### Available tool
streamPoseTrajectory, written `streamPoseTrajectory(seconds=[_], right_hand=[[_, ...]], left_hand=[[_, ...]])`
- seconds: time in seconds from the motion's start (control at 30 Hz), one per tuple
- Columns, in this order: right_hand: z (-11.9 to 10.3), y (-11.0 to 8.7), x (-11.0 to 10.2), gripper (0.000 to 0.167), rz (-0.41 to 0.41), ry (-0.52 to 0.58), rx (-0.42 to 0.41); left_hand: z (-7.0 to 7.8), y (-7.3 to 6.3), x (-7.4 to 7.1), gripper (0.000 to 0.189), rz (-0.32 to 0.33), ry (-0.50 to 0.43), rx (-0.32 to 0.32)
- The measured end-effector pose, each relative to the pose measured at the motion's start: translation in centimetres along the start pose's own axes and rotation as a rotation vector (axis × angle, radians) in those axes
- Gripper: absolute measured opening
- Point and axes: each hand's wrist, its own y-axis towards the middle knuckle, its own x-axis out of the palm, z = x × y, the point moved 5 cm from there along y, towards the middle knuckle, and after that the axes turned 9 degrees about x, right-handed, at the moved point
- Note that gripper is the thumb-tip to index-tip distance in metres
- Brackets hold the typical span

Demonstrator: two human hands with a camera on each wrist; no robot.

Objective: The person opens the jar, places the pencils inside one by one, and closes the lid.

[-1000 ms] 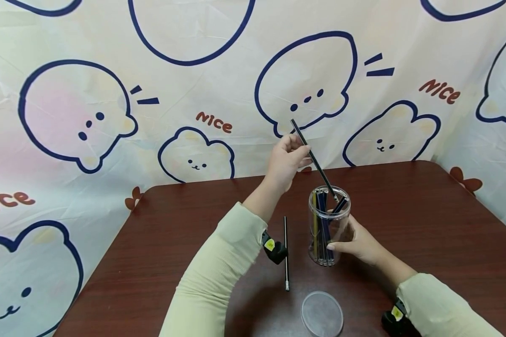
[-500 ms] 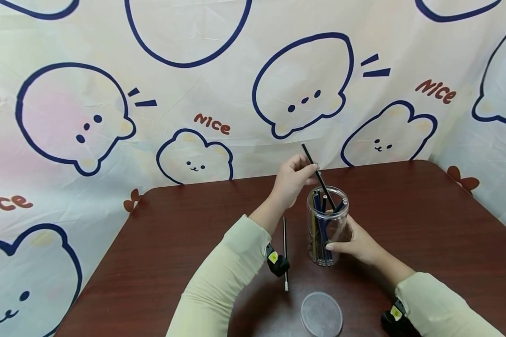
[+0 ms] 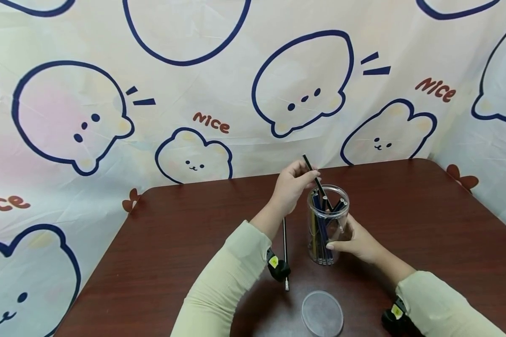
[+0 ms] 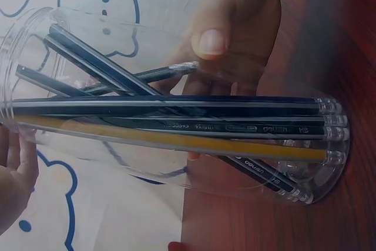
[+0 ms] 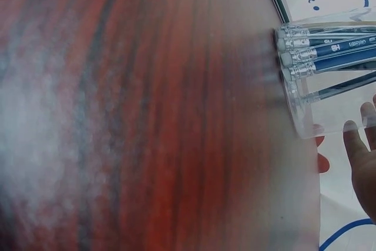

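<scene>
My left hand (image 3: 293, 187) pinches a dark pencil (image 3: 307, 162) near its upper end, over the mouth of a clear plastic jar (image 3: 340, 228). The pencil slants into the jar; its silver eraser end (image 4: 187, 67) hangs about halfway down in the left wrist view. Several dark and blue pencils and a yellow pencil (image 4: 247, 144) stand inside, eraser ends at the bottom. My right hand (image 3: 360, 241) holds the jar from the right, thumb in front, the other fingers partly hidden behind it. Another dark pencil (image 3: 285, 238) lies on the table left of the jar, partly covered by the left wrist camera.
A round translucent lid (image 3: 322, 313) lies in front of the jar. The brown wooden table (image 3: 185, 243) ends at a white cloth (image 3: 244, 154) with cartoon bears behind it. Black cameras (image 3: 278, 269) are strapped to both wrists.
My left hand has come down and slightly right, lowering the dark pencil deeper into the jar. The right hand keeps its hold on the jar. Lid and lying pencil stay in place.
</scene>
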Motion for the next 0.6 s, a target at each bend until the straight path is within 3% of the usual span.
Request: streamPoseTrajectory(seconds=[0.3, 0.43, 0.6], right_hand=[[-0.2, -0.1, -0.1, 0.061, 0.006, -0.005, -0.031], [-0.1, -0.1, 0.0, 0.062, 0.012, -0.019, -0.026], [0.0, 0.0, 0.0, 0.066, 0.010, -0.005, -0.021]], left_hand=[[0.3, 0.1, -0.3, 0.005, 0.000, -0.101, 0.027], [0.4, -0.1, -0.5, 0.009, 0.019, -0.067, 0.048], [1.1, -0.1, -0.5, 0.033, 0.023, 0.004, 0.133]])
